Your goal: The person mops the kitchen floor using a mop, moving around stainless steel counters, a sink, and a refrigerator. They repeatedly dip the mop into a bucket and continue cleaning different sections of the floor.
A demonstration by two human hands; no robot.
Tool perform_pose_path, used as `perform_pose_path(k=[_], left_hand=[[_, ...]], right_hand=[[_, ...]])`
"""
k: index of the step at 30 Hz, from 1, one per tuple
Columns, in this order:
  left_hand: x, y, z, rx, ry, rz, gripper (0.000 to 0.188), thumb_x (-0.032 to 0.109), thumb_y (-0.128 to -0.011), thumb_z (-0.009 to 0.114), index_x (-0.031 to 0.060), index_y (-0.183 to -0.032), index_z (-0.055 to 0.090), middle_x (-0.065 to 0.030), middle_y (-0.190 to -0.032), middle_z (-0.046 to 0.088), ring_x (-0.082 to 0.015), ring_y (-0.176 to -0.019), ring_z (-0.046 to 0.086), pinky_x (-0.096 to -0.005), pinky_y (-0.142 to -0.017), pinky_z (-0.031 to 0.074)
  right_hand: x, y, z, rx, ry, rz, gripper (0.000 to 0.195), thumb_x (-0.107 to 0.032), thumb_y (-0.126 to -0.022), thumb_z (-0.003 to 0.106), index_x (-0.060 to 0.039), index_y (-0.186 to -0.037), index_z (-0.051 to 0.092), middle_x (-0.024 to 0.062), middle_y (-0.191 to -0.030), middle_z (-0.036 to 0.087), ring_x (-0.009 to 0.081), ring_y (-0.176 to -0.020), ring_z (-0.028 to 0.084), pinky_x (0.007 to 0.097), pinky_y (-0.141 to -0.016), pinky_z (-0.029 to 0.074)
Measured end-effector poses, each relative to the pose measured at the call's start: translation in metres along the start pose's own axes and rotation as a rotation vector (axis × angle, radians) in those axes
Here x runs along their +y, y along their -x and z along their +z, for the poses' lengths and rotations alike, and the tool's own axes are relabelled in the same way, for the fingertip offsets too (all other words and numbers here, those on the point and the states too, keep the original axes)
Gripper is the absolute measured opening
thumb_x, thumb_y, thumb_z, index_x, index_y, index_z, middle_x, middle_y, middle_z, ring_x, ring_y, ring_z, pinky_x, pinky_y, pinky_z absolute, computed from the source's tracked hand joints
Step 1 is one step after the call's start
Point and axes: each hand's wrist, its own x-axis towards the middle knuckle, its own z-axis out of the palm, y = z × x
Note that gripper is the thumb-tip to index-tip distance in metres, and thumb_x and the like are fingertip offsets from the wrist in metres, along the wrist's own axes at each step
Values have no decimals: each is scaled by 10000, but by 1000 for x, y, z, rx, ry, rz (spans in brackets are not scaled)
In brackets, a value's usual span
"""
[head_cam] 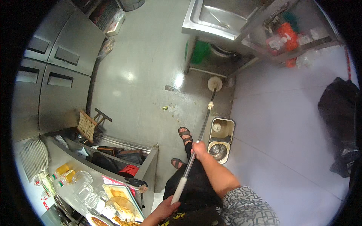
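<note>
A spin mop with a metal pole (202,131) slants across the view. Its white round head (214,84) lies at the floor near the wall, by the sink's leg. My right hand (199,150) is closed around the middle of the pole. Lower down, my left hand (167,208) grips the white handle end (179,189). Just right of the pole stands a two-part mop bucket (212,135) with a round spinner basket (217,150) in its nearer part. Small yellow-green scraps (165,108) and a dark wet patch (169,87) mark the grey floor.
Upper right is a steel sink (195,25), with a green item (200,52) beneath. Steel cabinets (63,56) line the left. A wooden stool (88,124) stands before them. A steel counter (66,154) at lower left bears plates, glasses and bottles. A black bag (338,113) hangs right.
</note>
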Motion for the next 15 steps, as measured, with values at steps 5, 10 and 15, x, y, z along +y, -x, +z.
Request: perform_pose_path(k=[5,10,15], left_hand=[[9,96,-23,131,-372,26,414,262,-939,639,103,-1310,546,-66,-902,660,-151,-788,628,-313,-691,496],[32,176,-28,137,-426,-135,507,307,-887,668,113,-1336,531,-107,-887,704,-236,-805,688,-369,-726,539],[43,212,-25,351,-940,96,543,265,-790,705,148,-1296,544,-202,-800,685,-353,-672,688,-438,-612,557]], right_hand=[[8,96,9,-137,-353,203,142,-35,-859,561,-45,-721,529,79,-601,504,226,-519,522,404,-461,468],[31,142,9,-379,-703,280,146,-62,-895,531,-77,-756,486,68,-650,500,244,-571,515,418,-571,476],[30,168,-6,-613,-944,405,193,-113,-885,551,-108,-717,456,35,-626,438,202,-613,452,407,-719,434]])
